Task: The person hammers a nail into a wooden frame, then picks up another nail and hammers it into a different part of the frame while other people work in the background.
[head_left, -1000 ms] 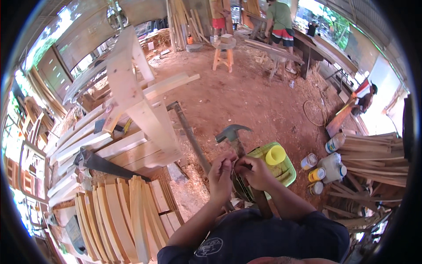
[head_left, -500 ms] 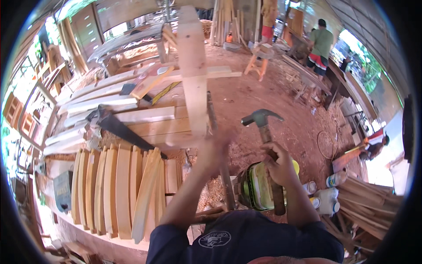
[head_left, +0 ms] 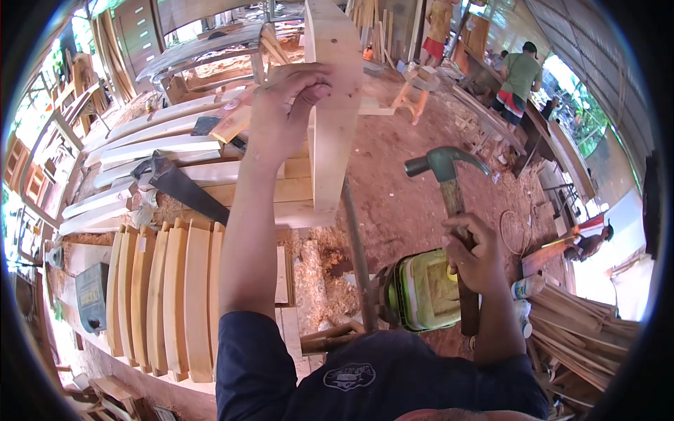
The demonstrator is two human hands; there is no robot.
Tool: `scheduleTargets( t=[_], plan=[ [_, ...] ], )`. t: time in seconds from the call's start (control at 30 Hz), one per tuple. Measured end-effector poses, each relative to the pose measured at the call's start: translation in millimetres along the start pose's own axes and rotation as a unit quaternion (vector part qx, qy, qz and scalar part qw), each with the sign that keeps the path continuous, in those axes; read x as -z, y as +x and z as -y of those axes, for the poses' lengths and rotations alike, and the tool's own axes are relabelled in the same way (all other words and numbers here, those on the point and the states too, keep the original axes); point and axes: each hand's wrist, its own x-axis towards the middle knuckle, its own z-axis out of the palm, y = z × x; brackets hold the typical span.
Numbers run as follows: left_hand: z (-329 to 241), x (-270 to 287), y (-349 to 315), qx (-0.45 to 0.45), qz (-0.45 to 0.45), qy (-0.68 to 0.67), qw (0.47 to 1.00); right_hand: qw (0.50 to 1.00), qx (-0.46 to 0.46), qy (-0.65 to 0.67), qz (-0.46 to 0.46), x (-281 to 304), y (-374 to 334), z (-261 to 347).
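Note:
A claw hammer (head_left: 451, 184) with a dark head and wooden handle is in my right hand (head_left: 479, 256), its fingers wrapped around the handle and the head raised toward the far side. My left hand (head_left: 288, 102) reaches far forward to the left edge of a long pale wooden board (head_left: 338, 119). Its fingers are bent together against the board; what they pinch, if anything, is hidden. The board stands out above the workbench, its near end by a crosswise wood piece (head_left: 298, 212). Left of my forearm lies a handsaw (head_left: 186, 189) with a dark blade.
Several curved wooden slats (head_left: 175, 302) stand in a row at the left, beside a dark box (head_left: 93, 298). A green-rimmed container (head_left: 425, 291) sits below the hammer. Wood strips (head_left: 576, 330) are piled at the right. A person in a green shirt (head_left: 521, 76) stands at the back right.
My left hand has moved from the board's near end forward to its upper left edge. The hammer and right hand have shifted slightly right, and the view has turned.

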Motion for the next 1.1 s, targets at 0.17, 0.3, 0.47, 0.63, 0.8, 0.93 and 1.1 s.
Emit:
scheduleTargets(
  t=[0.17,0.3,0.47,0.63,0.8,0.93,1.1],
  plan=[
    [-1,1,3,0.034,0.006,-0.011,0.999,0.996,0.089,-0.013,0.005,-4,7,27],
    [-1,2,3,0.022,-0.003,-0.013,1.0,0.991,0.123,-0.046,0.013,-4,10,55],
    [-2,3,5,-0.007,-0.001,0.005,1.0,0.957,0.252,-0.136,-0.041,-4,24,83],
    [-1,1,6,-0.017,-0.012,-0.002,1.0,0.905,0.399,-0.126,-0.076,-3,37,111],
    [2,5,3,-0.04,-0.02,0.025,0.999,0.904,0.394,-0.142,-0.088,-19,52,126],
    [2,-2,7,-0.092,-0.027,0.058,0.994,0.855,0.415,-0.31,-0.008,-15,69,132],
    [4,3,1,-0.074,-0.027,0.041,0.996,0.85,0.458,-0.25,-0.077,-23,69,131]
  ],
)
